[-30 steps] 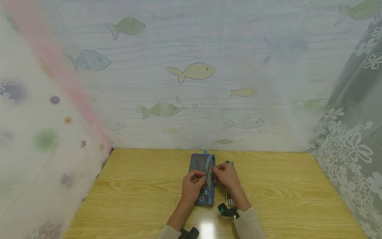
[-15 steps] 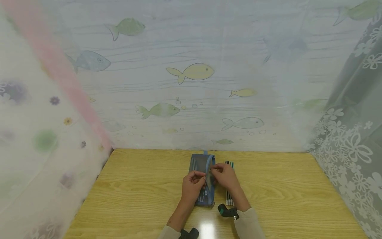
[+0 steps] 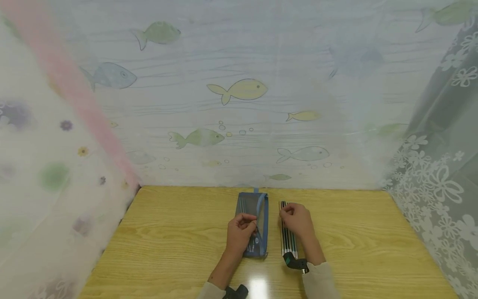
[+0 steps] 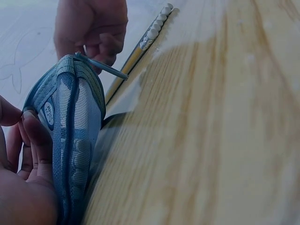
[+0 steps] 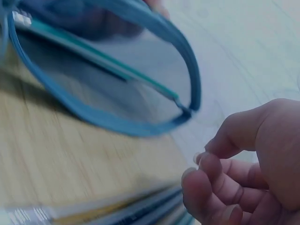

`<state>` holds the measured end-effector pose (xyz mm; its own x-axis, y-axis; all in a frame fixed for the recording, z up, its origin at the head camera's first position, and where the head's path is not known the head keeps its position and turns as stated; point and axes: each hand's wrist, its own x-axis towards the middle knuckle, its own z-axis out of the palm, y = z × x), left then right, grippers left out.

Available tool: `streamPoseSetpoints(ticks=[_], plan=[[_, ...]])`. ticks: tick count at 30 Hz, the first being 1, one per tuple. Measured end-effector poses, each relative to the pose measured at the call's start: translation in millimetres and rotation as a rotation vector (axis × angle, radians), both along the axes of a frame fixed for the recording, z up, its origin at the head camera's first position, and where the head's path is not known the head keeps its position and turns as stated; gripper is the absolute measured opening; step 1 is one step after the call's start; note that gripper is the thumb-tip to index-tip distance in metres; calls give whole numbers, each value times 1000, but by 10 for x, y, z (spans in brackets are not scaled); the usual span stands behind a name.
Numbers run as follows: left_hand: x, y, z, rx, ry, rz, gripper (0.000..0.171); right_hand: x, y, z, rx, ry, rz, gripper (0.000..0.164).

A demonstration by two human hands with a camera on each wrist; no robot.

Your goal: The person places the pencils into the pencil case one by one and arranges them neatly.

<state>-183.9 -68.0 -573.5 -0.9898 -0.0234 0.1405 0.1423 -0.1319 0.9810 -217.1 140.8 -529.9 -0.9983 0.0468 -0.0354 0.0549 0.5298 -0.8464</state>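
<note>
A blue mesh pencil case (image 3: pixel 251 203) lies lengthwise on the table, its zipped mouth open. My left hand (image 3: pixel 240 234) pinches the edge of that mouth between thumb and fingers. Inside the case, a green pencil (image 5: pixel 108 60) shows in the right wrist view. To the right of the case is a row of several pencils (image 3: pixel 286 238) with white erasers. Over the row's far part hovers my right hand (image 3: pixel 298 220), its fingers loosely bent with nothing visible between them. Whether a fingertip touches a pencil, I cannot tell.
The wood-grain table (image 3: pixel 179 232) runs back to a wall sheet (image 3: pixel 239 54) printed with fish. A flowered sheet (image 3: pixel 67 174) hangs on the left, and a sheer flowered curtain (image 3: pixel 440 187) on the right. Each wrist carries a black camera mount.
My right hand has left the mouth of the pencil case and moved right, over the row of pencils. The left hand keeps its pinch on the case.
</note>
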Motion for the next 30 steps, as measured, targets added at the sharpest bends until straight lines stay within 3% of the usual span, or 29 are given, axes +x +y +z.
streamPoseSetpoints(ticks=[7,14,21,30], plan=[[4,-5,-3,-4,1,2,12,23,221,8,100,11,-50,16],[0,-2,2,-11,-14,17,10,13,345,-18,170,-43,-76,19],[-1,-3,8,-21,-15,16,11,47,383,-8,204,-138,-56,44],[-5,1,0,-12,-6,6,13,80,344,33,251,-149,-52,44]])
